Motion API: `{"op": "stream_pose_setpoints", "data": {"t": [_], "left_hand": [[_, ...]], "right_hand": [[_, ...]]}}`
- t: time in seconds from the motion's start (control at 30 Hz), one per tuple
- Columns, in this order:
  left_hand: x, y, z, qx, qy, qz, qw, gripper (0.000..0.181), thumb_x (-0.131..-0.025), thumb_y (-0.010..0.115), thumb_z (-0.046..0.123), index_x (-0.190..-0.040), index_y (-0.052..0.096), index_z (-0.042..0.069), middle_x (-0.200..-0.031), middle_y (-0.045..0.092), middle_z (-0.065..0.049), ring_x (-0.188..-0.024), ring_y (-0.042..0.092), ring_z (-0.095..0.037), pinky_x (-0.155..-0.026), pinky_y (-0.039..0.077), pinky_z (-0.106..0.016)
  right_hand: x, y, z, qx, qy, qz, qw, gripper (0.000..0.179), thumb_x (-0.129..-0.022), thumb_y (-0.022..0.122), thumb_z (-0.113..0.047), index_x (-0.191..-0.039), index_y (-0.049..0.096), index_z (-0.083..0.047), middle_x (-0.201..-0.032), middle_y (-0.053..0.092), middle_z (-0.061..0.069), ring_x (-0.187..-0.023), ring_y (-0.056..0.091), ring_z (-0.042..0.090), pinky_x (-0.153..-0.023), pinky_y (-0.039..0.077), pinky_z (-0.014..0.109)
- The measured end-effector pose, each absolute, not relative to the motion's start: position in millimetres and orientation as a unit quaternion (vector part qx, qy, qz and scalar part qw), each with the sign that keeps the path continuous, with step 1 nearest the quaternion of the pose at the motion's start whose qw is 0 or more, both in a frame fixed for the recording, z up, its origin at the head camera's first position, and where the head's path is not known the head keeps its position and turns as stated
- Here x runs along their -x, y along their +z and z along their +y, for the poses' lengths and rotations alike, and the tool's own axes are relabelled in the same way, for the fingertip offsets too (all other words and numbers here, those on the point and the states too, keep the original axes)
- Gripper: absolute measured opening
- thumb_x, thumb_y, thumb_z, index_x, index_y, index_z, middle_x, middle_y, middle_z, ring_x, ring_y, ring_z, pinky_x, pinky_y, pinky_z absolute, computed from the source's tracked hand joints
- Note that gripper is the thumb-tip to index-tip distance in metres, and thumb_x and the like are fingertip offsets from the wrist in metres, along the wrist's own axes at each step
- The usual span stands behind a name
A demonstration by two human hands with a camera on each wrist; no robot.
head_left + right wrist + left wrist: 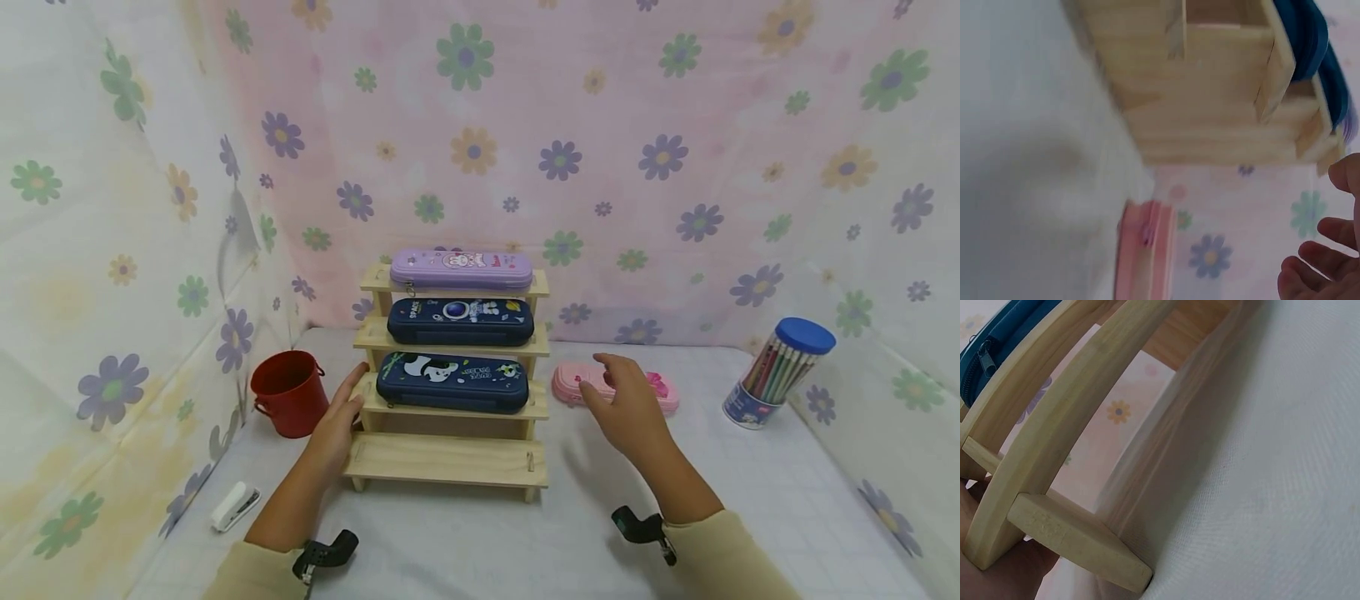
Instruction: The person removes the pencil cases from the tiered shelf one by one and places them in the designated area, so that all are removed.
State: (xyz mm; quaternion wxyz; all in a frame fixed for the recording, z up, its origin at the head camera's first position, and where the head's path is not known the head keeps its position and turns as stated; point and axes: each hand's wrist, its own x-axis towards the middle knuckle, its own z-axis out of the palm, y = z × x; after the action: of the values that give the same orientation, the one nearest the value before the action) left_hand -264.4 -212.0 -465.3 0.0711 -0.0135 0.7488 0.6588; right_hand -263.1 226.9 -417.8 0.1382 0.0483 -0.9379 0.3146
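A wooden four-step rack (pixel 450 458) stands mid-table in the head view. Its top step carries a lilac pencil case (pixel 461 268), the one below a navy space pencil case (pixel 460 322), the third a navy panda pencil case (pixel 452 382). My left hand (pixel 336 429) rests along the rack's left side, its fingers extended; part of it is hidden behind the wood in the left wrist view. To the rack's right, a pink pencil case (pixel 567 383) lies on the table. My right hand (pixel 628 407) hovers near it with fingers spread, holding nothing.
A red bucket (pixel 288 392) is left of the rack, with a white stapler (pixel 236 506) nearer the front. At the right, a tub of pencils (pixel 780 372) with a blue lid leans. Flowered cloth (pixel 510 125) encloses the table's back and sides.
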Motion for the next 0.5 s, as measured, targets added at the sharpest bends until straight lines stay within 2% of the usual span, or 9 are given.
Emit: {"op": "stream_pose_setpoints", "data": {"t": [0.17,0.27,0.4,0.5], "left_hand": [[265.3,-465.1,-212.5,0.009,0.66,0.748,0.068,0.053,-0.113,0.029,0.042,-0.163,0.017,0.054,-0.175,0.012,0.016,-0.164,0.008,-0.025,-0.127,0.01,-0.068],[266.0,-465.6,-212.8,0.007,0.661,0.748,0.067,0.053,-0.113,0.029,0.041,-0.163,0.018,0.054,-0.175,0.012,0.016,-0.164,0.009,-0.026,-0.127,0.011,-0.068],[266.1,-466.3,-212.6,0.005,0.66,0.748,0.068,0.053,-0.113,0.03,0.041,-0.163,0.017,0.053,-0.175,0.012,0.016,-0.164,0.008,-0.026,-0.127,0.01,-0.068],[265.8,-466.8,-212.4,0.005,0.66,0.748,0.069,0.054,-0.113,0.03,0.042,-0.164,0.016,0.053,-0.175,0.011,0.017,-0.164,0.008,-0.025,-0.127,0.01,-0.069]], "right_hand": [[252.8,-411.2,197.0,-0.086,0.301,-0.939,0.141,0.063,-0.101,0.068,-0.04,-0.154,0.048,-0.012,-0.158,0.047,0.016,-0.148,0.043,0.039,-0.114,0.041,0.066],[247.9,-407.3,181.6,-0.106,0.299,-0.939,0.135,0.065,-0.1,0.068,-0.042,-0.155,0.046,-0.015,-0.159,0.047,0.013,-0.15,0.042,0.037,-0.116,0.04,0.065],[245.7,-403.2,164.6,-0.127,0.294,-0.936,0.143,0.069,-0.099,0.07,-0.046,-0.155,0.047,-0.015,-0.155,0.048,0.013,-0.145,0.047,0.035,-0.113,0.045,0.062],[243.8,-400.5,154.3,-0.131,0.292,-0.934,0.159,0.069,-0.097,0.071,-0.049,-0.153,0.049,-0.014,-0.149,0.051,0.013,-0.136,0.053,0.033,-0.108,0.051,0.059]]}}
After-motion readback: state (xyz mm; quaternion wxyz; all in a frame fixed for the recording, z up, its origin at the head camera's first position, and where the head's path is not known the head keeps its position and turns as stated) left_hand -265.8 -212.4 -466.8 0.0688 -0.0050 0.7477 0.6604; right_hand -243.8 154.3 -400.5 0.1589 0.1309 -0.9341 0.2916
